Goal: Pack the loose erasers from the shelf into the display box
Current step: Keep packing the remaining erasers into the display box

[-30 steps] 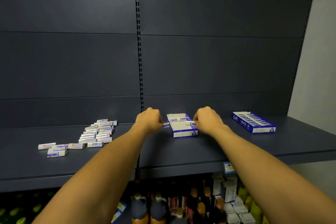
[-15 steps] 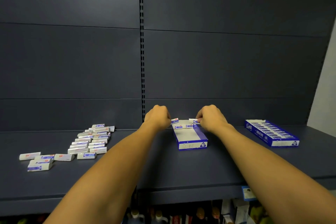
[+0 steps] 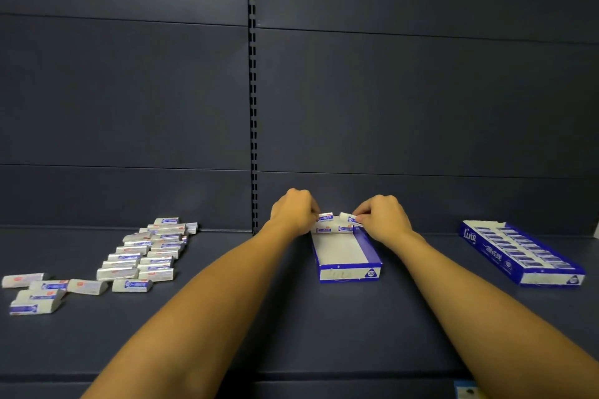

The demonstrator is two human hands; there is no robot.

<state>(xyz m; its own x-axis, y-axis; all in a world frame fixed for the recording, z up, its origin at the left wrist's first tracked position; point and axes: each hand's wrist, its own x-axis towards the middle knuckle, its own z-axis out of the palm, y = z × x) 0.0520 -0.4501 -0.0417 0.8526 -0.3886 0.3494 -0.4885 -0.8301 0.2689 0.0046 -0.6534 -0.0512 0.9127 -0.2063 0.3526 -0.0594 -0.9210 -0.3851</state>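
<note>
Dark grey metal is filling most of the picture: a big back wall [image 3: 129, 91] with a strip of slots [image 3: 252, 74] running down the middle, and a wide shelf [image 3: 291, 334] lying across the bottom half.

At the far right a long blue and white full box [image 3: 522, 253] is lying on the shelf, packed with rows of erasers. The word "Line" is showing in white on its end, but the other writing on its side is too small to read.

In the lower left, the loose erasers [image 3: 142, 256] are sitting in two rows, with a few more scattered at the left edge. Their wrappers are showing red and blue marks that are too blurry to read.

Just right of the middle, the display box [image 3: 348, 256] is lying open, with "28" in a circle on its near end. A few erasers are lying at its far end; the rest of its floor is bare white.

The left hand [image 3: 293, 212] is curling its fingers and pinching one eraser [image 3: 325, 216] over the box's far end. The right hand [image 3: 381, 219] is pinching another eraser [image 3: 349, 218], tilted. The hands are hiding their fingertips.

A small blue tag [image 3: 466, 391] is peeking in at the bottom edge, cut off.
</note>
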